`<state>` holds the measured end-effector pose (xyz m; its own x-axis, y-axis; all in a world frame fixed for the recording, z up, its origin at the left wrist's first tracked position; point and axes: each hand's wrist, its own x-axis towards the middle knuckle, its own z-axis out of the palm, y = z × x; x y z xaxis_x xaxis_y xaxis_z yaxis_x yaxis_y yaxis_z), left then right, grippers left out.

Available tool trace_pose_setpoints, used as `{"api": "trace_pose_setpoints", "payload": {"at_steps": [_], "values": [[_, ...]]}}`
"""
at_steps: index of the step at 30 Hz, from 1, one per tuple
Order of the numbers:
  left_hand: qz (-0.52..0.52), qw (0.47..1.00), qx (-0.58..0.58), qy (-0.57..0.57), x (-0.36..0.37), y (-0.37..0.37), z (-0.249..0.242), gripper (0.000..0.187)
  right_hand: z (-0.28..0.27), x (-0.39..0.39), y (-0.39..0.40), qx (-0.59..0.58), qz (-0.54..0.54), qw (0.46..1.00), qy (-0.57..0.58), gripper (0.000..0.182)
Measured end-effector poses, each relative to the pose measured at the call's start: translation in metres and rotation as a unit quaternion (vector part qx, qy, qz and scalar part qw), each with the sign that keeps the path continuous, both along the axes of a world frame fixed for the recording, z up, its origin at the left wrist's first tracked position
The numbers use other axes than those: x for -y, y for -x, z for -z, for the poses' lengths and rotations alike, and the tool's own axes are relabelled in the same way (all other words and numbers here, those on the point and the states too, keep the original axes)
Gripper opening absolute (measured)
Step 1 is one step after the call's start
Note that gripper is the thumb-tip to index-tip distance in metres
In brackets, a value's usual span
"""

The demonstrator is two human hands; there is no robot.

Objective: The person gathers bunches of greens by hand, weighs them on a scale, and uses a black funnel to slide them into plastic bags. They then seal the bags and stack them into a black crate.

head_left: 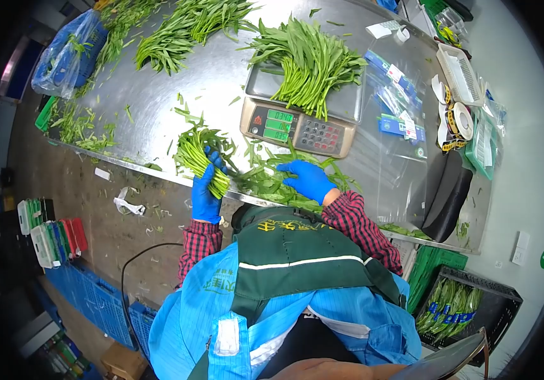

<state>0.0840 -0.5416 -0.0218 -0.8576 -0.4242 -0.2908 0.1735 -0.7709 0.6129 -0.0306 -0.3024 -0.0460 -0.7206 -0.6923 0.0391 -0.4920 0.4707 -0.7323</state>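
My left hand [207,190], in a blue glove, is wrapped round a bunch of green leafy stems [196,155] at the table's front edge. My right hand [308,180], also gloved in blue, is over loose leaves [262,180] in front of the scale, its fingers pointing left; whether they pinch a leaf is too small to tell. A larger bunch of greens [310,66] lies on the pan of the digital scale [297,126], whose green display is lit.
More greens [189,28] lie at the back of the metal table [151,95]. A bagged blue basket [72,54] stands back left. Plastic bags [398,101], tape rolls [459,123] and a white basket [460,73] are at right. A black crate [503,304] holds bundled greens.
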Motion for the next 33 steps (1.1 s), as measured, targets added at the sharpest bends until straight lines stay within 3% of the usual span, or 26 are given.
{"api": "trace_pose_setpoints", "payload": {"at_steps": [3,4,6,8,10,13,15,16,18,20,23,27,28,31,32,33], "values": [[0.049,0.995,0.010,0.090,0.007,0.001,-0.003,0.051,-0.011,-0.006,0.014,0.317,0.079,0.944,-0.051,0.023],[0.043,0.992,0.030,0.113,0.008,0.001,-0.009,0.055,-0.012,-0.011,0.022,0.301,0.124,0.945,0.021,0.024],[0.038,0.992,0.024,0.122,0.010,0.004,-0.017,0.052,-0.004,-0.017,0.054,0.098,0.208,0.960,0.158,0.024],[0.048,0.993,0.006,0.109,0.011,0.010,-0.017,0.052,-0.020,-0.021,0.097,0.166,0.316,0.921,0.155,0.023],[0.047,0.996,0.001,0.073,0.009,0.018,-0.009,0.052,0.003,-0.025,0.143,0.008,0.365,0.923,0.124,0.029],[0.080,0.995,-0.019,0.059,-0.004,0.036,-0.002,0.048,0.006,-0.016,0.183,0.050,0.344,0.937,0.041,0.032],[0.082,0.995,-0.005,0.052,-0.014,0.041,-0.003,0.046,0.036,-0.022,0.216,0.147,0.265,0.952,-0.036,0.035],[0.082,0.995,0.009,0.054,-0.016,0.041,-0.005,0.047,0.027,-0.026,0.217,0.145,0.240,0.960,-0.008,0.027],[0.078,0.995,0.030,0.054,-0.017,0.041,-0.008,0.045,0.092,-0.055,0.244,0.015,0.157,0.985,0.073,0.017],[0.073,0.996,0.009,0.043,-0.015,0.041,0.000,0.043,0.047,-0.059,0.223,0.293,0.245,0.896,0.225,0.017],[0.061,0.998,0.000,0.004,-0.017,0.047,0.008,0.038,0.025,-0.050,0.215,0.494,0.337,0.706,0.381,0.017],[0.069,0.995,-0.056,-0.046,-0.033,0.069,-0.009,0.032,0.007,-0.044,0.210,0.508,0.264,0.723,0.385,0.028],[0.094,0.992,-0.073,-0.029,-0.035,0.074,-0.009,0.028,0.014,-0.043,0.213,0.471,0.264,0.753,0.376,0.056],[0.119,0.991,-0.051,0.015,-0.047,0.081,-0.019,0.027,0.000,-0.037,0.210,0.471,0.292,0.741,0.379,0.063],[0.130,0.990,-0.034,0.035,-0.050,0.083,-0.021,0.028,-0.009,-0.037,0.207,0.471,0.308,0.734,0.379,0.056],[0.141,0.988,-0.018,0.055,-0.053,0.085,-0.024,0.028,-0.009,-0.040,0.207,0.456,0.311,0.772,0.315,0.052]]}}
